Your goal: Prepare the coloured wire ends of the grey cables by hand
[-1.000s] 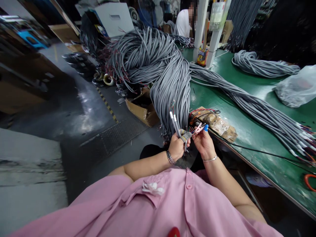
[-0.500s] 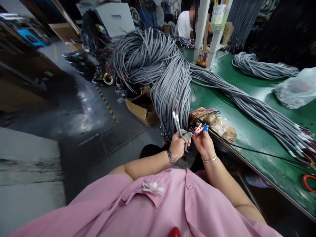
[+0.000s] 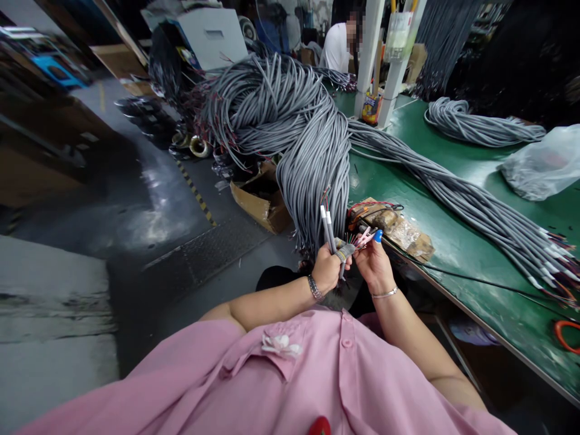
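Observation:
My left hand (image 3: 327,270), a grey cover on its thumb, is closed around a few grey cables (image 3: 330,228). Their white-banded ends point up and away from me, with thin coloured wires (image 3: 325,194) sticking out. More fine bare-tipped wires (image 3: 350,239) fan out beside the left thumb, toward the other hand. My right hand (image 3: 374,264) is closed at the fingertips on a small pink clip-like piece (image 3: 364,237) right at those wires. One of its fingers wears a blue cover (image 3: 378,235). The hands almost touch, and the right fingertips are partly hidden.
A large heap of grey cables (image 3: 312,151) hangs over the edge of the green table (image 3: 457,241). A taped block (image 3: 399,232) lies right of my hands, near an orange-handled tool (image 3: 566,335). A cardboard box (image 3: 260,205) stands below. A person (image 3: 338,47) is at the back.
The held cable ends have shifted slightly to the right and tilt a little differently. Both hands stay nearly in the same place, keeping their grip.

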The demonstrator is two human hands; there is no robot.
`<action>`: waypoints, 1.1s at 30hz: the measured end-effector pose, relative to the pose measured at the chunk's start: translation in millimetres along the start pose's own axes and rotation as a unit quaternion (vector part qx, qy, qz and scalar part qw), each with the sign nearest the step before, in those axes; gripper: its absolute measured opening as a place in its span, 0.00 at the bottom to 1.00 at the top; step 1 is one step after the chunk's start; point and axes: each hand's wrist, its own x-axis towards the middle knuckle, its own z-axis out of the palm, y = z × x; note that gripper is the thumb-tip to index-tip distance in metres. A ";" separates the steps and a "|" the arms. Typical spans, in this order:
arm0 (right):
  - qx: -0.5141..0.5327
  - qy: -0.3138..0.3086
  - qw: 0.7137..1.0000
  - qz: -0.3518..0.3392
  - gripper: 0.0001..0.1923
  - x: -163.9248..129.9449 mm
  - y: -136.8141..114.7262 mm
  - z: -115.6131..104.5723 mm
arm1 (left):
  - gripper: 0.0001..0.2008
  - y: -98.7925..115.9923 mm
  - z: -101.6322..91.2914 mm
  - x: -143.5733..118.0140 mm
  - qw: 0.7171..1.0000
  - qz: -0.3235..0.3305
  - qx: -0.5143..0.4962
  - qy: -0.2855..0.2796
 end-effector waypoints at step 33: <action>0.010 -0.022 0.999 0.034 0.14 -4.3 -7.3 1.1 | 0.16 1.7 -5.1 -1.1 0.999 0.007 0.010 -0.034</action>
